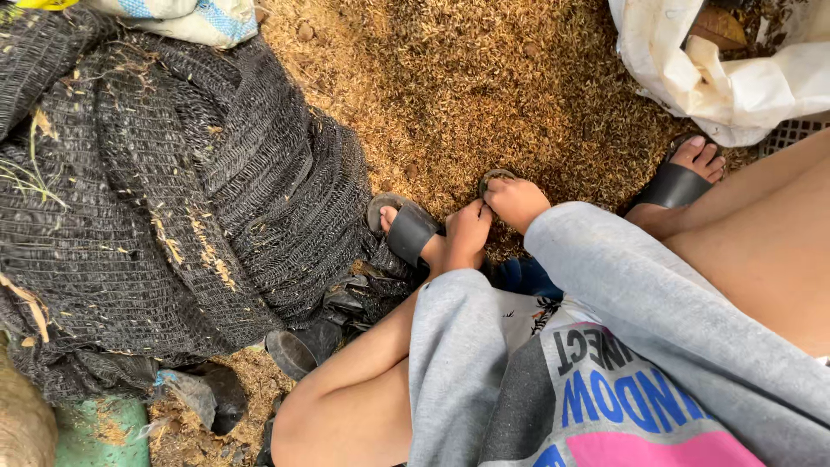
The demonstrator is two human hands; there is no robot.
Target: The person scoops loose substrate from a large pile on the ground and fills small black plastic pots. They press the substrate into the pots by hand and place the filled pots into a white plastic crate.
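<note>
I am squatting over ground covered in golden-brown husks (484,86). Both hands reach down between my knees, in grey sleeves. My left hand (468,233) is curled with its fingers closed, resting against the husks beside my left foot in a black sandal (408,230). My right hand (517,201) lies just beyond it, fingers bent over a small dark round object (496,176) half sunk in the husks. What the object is cannot be made out. The two hands touch each other.
A heap of black mesh netting (173,199) fills the left side. A white sack (735,78) lies at the top right by my right sandalled foot (683,177). A black pot (296,350) and a green container (99,432) sit at the lower left.
</note>
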